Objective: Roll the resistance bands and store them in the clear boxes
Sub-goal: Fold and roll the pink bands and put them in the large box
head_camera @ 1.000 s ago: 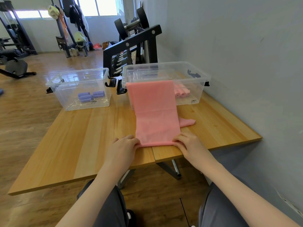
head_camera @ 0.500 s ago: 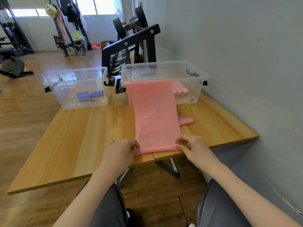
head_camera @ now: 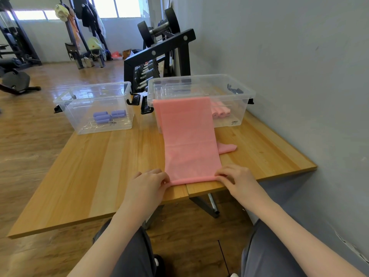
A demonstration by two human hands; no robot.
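A long pink resistance band (head_camera: pixel 189 140) lies flat on the wooden table (head_camera: pixel 95 168), its far end draped over the front rim of the right clear box (head_camera: pixel 235 90). My left hand (head_camera: pixel 146 186) pinches the band's near left corner and my right hand (head_camera: pixel 237 180) pinches its near right corner, where a thin first fold is turned up. Pink rolls (head_camera: pixel 220 112) lie inside the right box. The left clear box (head_camera: pixel 79 96) holds purple rolled bands (head_camera: pixel 108 115).
A black dumbbell rack (head_camera: pixel 157 56) stands right behind the boxes. The grey wall (head_camera: pixel 299 76) runs along the table's right side. Gym machines and a coat stand sit far back on the wooden floor. My knees are under the table's near edge.
Both hands stay at the band's near end; the fingers have worked the edge into a small fold. The view shifted slightly.
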